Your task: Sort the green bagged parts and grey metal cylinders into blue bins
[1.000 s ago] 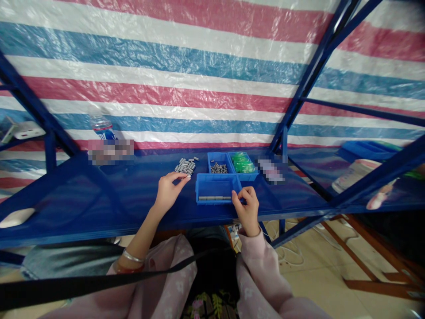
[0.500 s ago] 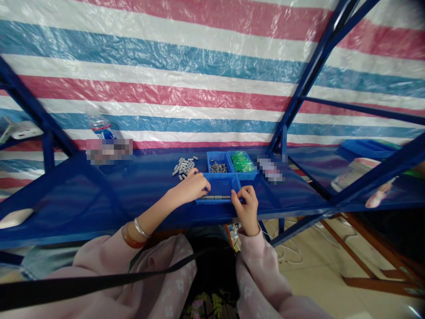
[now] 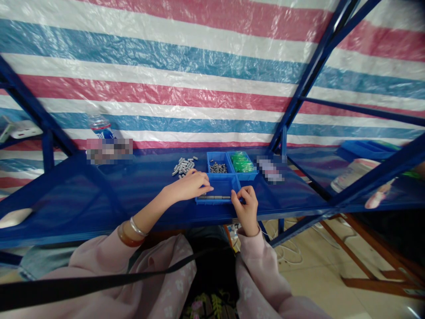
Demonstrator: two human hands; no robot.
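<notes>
A shallow blue tray (image 3: 217,201) lies near the bench's front edge. Along its near wall runs a row of grey metal cylinders (image 3: 217,197), set end to end. My left hand (image 3: 191,186) hovers over the tray's left end with its fingers stretched out, and no part shows in it. My right hand (image 3: 246,206) is curled at the tray's right end, thumb and forefinger closed on the wall there. More grey cylinders (image 3: 183,166) lie loose in a pile beyond my left hand.
Behind the tray stand a blue bin of small metal parts (image 3: 218,168) and a blue bin holding green pieces in clear plastic (image 3: 242,163). A water bottle (image 3: 102,128) is at the back left. Blue frame bars (image 3: 299,93) rise on the right, before a striped sheet (image 3: 166,88).
My left hand has straightened its fingers, lifting them from the left end of the row. My right hand has stayed at the tray's right end.
</notes>
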